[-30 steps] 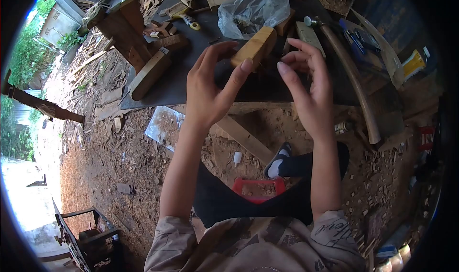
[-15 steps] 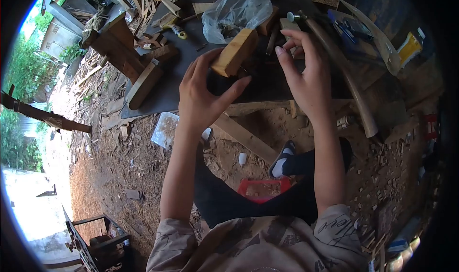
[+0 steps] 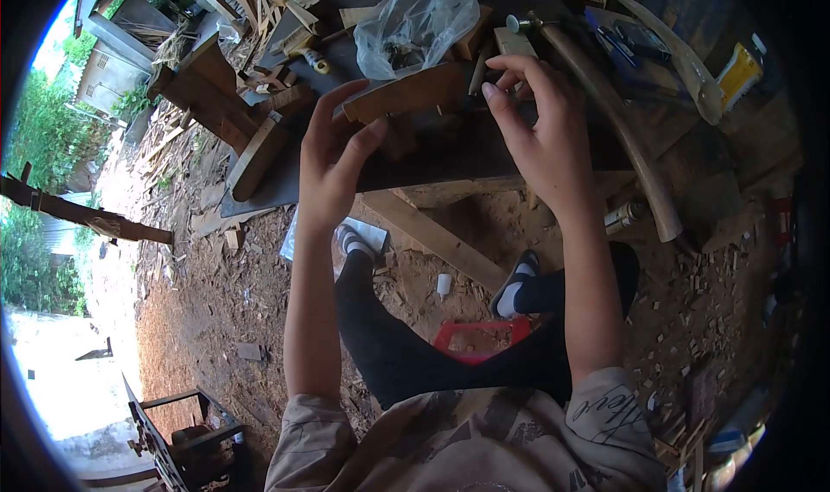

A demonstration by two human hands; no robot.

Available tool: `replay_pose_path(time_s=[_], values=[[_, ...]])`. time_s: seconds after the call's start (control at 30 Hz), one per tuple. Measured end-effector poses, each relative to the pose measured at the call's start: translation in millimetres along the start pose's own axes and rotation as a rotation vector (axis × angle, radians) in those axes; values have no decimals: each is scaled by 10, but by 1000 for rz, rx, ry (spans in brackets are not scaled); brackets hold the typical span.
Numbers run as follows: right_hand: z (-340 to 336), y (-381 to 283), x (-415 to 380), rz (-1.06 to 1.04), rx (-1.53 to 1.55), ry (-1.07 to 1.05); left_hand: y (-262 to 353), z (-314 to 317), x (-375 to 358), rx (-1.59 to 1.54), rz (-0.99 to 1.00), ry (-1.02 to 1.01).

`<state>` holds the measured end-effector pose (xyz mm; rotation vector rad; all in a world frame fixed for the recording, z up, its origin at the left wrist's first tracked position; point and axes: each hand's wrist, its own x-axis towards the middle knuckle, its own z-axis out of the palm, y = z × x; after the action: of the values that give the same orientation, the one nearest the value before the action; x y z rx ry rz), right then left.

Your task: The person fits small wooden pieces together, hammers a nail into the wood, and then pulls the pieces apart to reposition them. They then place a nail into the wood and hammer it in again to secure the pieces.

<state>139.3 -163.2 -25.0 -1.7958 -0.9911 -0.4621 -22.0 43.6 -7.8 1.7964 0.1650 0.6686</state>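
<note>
A curved wooden block [image 3: 406,92] lies crosswise above the dark workbench, in front of a clear plastic bag. My left hand [image 3: 328,168] has its thumb and forefinger around the block's left end, the thumb at its lower edge. My right hand [image 3: 545,133] is raised to the right of the block, apart from it. Its fingers are bent, with a gap between thumb and forefinger, and nothing shows in it. A dark rod [image 3: 478,73] lies just beyond those fingertips. Shadow obscures what is beneath the block.
The plastic bag [image 3: 415,25] sits behind the block. A hammer [image 3: 609,107] with a long wooden handle lies to the right. Joined wooden pieces [image 3: 216,94] stand at the bench's left corner. A red stool [image 3: 480,341] is below, and wood scraps cover the ground.
The block has turned from slanting away to lying nearly crosswise. My left hand has shifted left and its thumb has drawn in towards the block's end. My right hand has moved slightly left.
</note>
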Motion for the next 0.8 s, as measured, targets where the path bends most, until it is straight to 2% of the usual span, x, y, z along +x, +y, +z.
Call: replay_pose_path(time_s=[0.1,0.2,0.3,0.43,0.53,0.8], values=[[-11,-22,4,3,-4,-11,-56,-91,17,-104,-63,-1],[-7,-31,8,7,3,-15,-120,-161,19,-258,-168,93],[0,-25,12,3,9,-20,-198,-245,30,-383,-165,52],[-63,-115,21,-113,45,-132,-185,-228,18,-385,-179,98],[-93,-148,-28,-207,-35,-232,-142,-190,-7,-340,-175,121],[-64,-136,-55,-210,-153,-271,-59,-137,-15,-257,-150,89]])
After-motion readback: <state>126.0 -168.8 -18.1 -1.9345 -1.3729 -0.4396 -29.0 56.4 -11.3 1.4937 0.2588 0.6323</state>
